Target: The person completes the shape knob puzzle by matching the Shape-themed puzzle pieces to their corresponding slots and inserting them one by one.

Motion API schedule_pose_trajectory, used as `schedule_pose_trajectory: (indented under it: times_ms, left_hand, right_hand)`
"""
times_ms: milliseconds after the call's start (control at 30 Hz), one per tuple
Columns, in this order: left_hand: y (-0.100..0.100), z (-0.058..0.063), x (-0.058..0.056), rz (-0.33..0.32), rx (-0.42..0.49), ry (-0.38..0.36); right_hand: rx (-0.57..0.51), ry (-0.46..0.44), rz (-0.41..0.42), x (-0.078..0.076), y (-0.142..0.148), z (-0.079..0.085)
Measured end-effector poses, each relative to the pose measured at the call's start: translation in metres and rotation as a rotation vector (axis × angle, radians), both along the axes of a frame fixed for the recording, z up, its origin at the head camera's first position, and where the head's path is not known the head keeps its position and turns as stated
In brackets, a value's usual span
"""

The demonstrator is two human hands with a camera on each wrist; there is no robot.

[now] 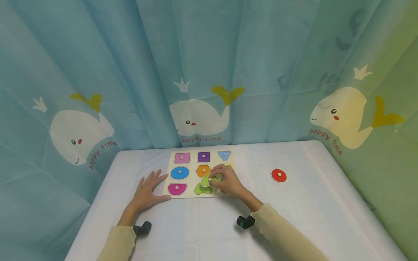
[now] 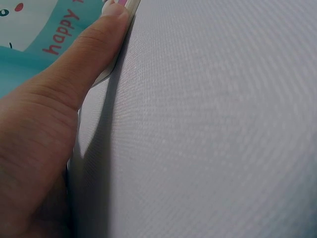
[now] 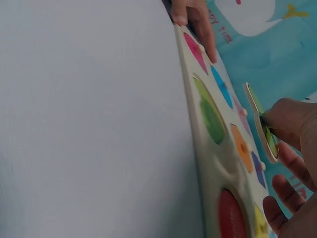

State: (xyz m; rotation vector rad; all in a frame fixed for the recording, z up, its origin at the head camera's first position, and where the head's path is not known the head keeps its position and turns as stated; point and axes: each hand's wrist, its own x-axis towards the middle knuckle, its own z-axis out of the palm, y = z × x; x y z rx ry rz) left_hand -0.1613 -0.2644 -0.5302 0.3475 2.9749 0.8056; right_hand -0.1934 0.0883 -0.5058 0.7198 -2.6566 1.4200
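My right hand (image 1: 228, 181) pinches a green heart-shaped puzzle piece (image 1: 205, 180) by its small knob. In the right wrist view the green piece (image 3: 255, 109) is tilted on edge, clear of the board. Below it is the green heart recess (image 1: 203, 190) in the front row of a cream knob-puzzle board (image 1: 192, 181). My left hand (image 1: 147, 192) lies at the board's left edge, fingers spread, thumb touching the front left corner. The left wrist view shows that thumb (image 2: 94, 44) on the corner. A red recess (image 3: 230, 218) lies beside the green one, mostly hidden by my hand in the head view.
A red round piece (image 1: 279, 175) lies on the white table (image 1: 307, 214) to the right. Seated in the board are a blue oval (image 1: 180, 173), a magenta half-round (image 1: 177, 189), an orange hexagon (image 1: 204, 171) and several others. Behind hangs a blue curtain (image 1: 271, 72).
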Motion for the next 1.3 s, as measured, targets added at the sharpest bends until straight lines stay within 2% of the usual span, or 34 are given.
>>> schedule_pose_trajectory:
  times_ms: [333, 600, 1033, 1300]
  left_hand:
    - [-0.001, -0.001, -0.001, -0.004, 0.005, 0.003]
    - [-0.001, -0.001, -0.002, -0.006, 0.003, 0.0]
    - [-0.002, 0.0, -0.002, -0.008, 0.005, 0.008]
    - [-0.002, -0.002, -0.003, -0.013, 0.0, 0.006]
  right_hand:
    - [0.011, 0.065, 0.071, 0.002, -0.019, -0.019]
    - [0.049, 0.07, 0.05, 0.006, -0.022, -0.025]
    - [0.078, 0.127, 0.027, 0.005, -0.026, -0.03]
    - [0.081, 0.103, 0.028, 0.006, -0.025, -0.032]
